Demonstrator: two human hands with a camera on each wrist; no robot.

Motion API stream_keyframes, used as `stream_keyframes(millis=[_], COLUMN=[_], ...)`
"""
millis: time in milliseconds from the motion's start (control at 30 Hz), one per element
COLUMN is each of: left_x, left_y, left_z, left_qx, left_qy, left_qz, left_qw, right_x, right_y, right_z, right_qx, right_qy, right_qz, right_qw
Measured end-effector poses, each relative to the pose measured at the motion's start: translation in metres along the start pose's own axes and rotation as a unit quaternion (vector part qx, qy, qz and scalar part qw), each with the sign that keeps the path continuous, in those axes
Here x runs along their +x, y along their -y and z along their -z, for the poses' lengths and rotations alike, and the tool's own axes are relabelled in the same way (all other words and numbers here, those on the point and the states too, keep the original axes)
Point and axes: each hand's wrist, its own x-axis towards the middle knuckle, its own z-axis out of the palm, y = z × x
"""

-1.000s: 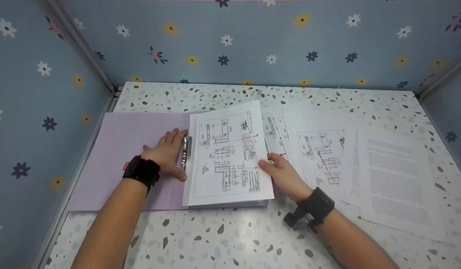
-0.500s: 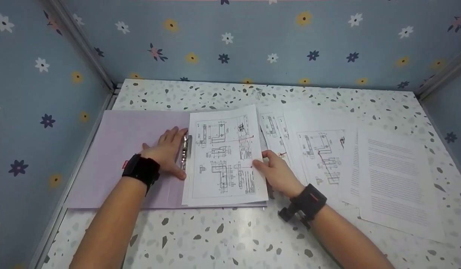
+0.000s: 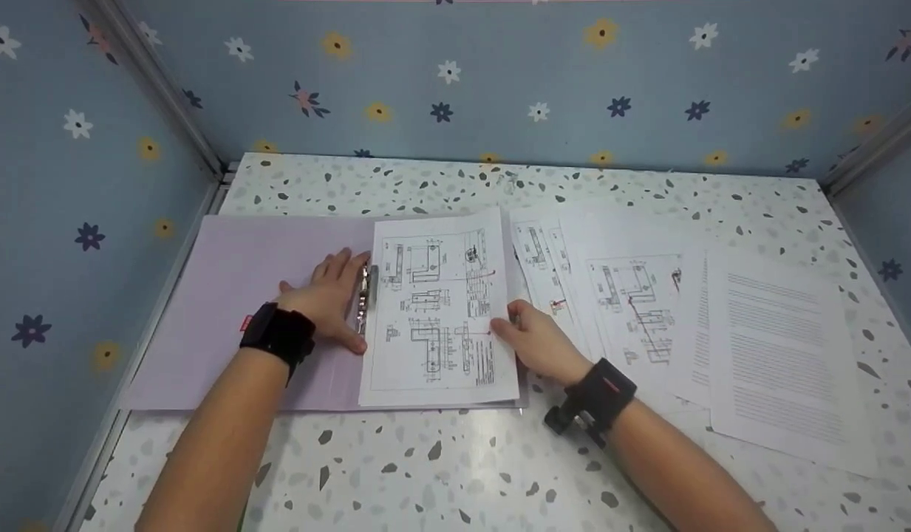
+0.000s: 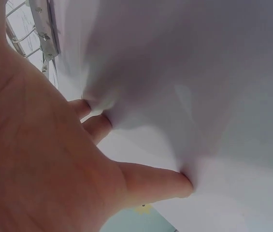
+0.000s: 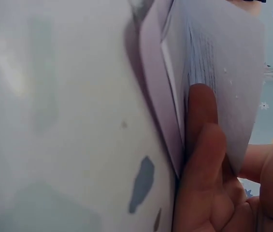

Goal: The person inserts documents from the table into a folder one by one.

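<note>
A lilac ring binder (image 3: 241, 258) lies spread on the table. My left hand (image 3: 318, 303) rests on its left cover with fingers splayed, beside the metal rings (image 3: 363, 295). In the left wrist view the fingertips press the smooth cover, and the rings show at top left. On the binder's right side lies a stack of paper sheets (image 3: 396, 378), with a technical drawing on top. My right hand (image 3: 538, 340) pinches the right edge of the sheets, thumb above and fingers underneath. In the right wrist view, these sheets (image 5: 235, 63) stand lifted away from the lilac cover (image 5: 158, 96).
More drawing sheets (image 3: 625, 236) and typed pages (image 3: 784, 362) lie fanned out to the right of the binder. The speckled table (image 3: 396, 465) meets flowered blue panels (image 3: 499, 74) at the back and sides.
My right hand has moved left and slightly down with the sheets' edge, and the raised sheets now lie flatter over the binder. My left hand has stayed in place.
</note>
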Motion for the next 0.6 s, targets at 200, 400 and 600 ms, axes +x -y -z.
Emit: stream_keyframes(millis=[200,400,600], left_x=[-0.0004,0.0006,0.0021], left_y=[-0.0005,0.0005,0.0014], left_z=[0.0006,0.0002,-0.0001], left_qx=[0.003,0.004,0.007], left_qy=[0.001,0.004,0.011], left_qz=[-0.001,-0.001,0.002], left_qw=[1.0000,1.0000,0.9999], right_x=[0.0014,0.0024,0.0049], right_y=[0.0016,0.0029,0.0017], right_z=[-0.0019,-0.0022,-0.0022], right_qx=[-0.012,-0.014,-0.021], right_qy=[-0.003,-0.004,0.003], right_qz=[0.003,-0.002,-0.005], right_qw=[0.9999,0.9999,0.9998])
